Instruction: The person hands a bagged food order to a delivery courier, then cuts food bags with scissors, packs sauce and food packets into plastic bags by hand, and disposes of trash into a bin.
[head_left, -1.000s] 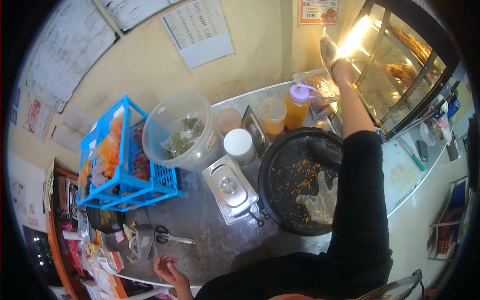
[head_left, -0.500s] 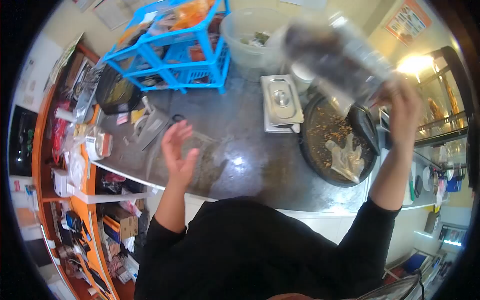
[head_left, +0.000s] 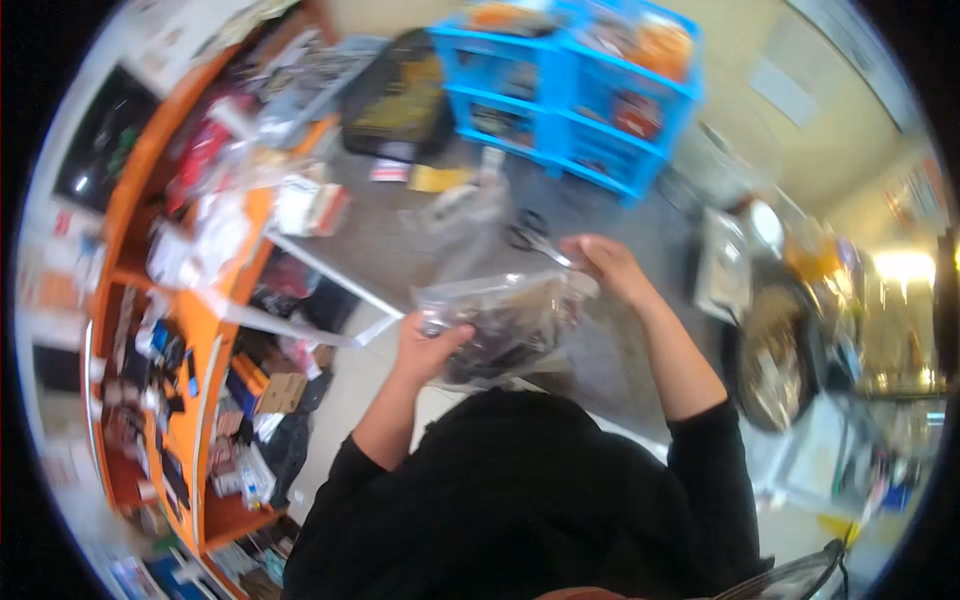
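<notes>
A clear plastic bag (head_left: pixel 510 325) with dark contents hangs in front of my body. My left hand (head_left: pixel 430 345) grips its left end, the thumb lying over the plastic. Close above the bag's right corner is my right hand (head_left: pixel 610 268), its fingers pointing left and blurred. A pair of scissors (head_left: pixel 535 240) with dark handles is at those fingertips, the blades towards them. Whether the right hand touches the scissors or the bag I cannot tell. A crumpled translucent plastic bag (head_left: pixel 465 215) lies left of the scissors.
Behind the dark counter (head_left: pixel 385 260) stands a blue plastic rack (head_left: pixel 560 150) of packages. A black tray (head_left: pixel 395 105) is at the back left. To the right are a metal lidded container (head_left: pixel 722 265) and a round dark pan (head_left: pixel 740 370). Orange shelving (head_left: pixel 205 400) borders the left.
The view has turned left. The bag, held up by my right hand over the pan, is now low before my body in my left hand. My right hand has moved to the scissors.
</notes>
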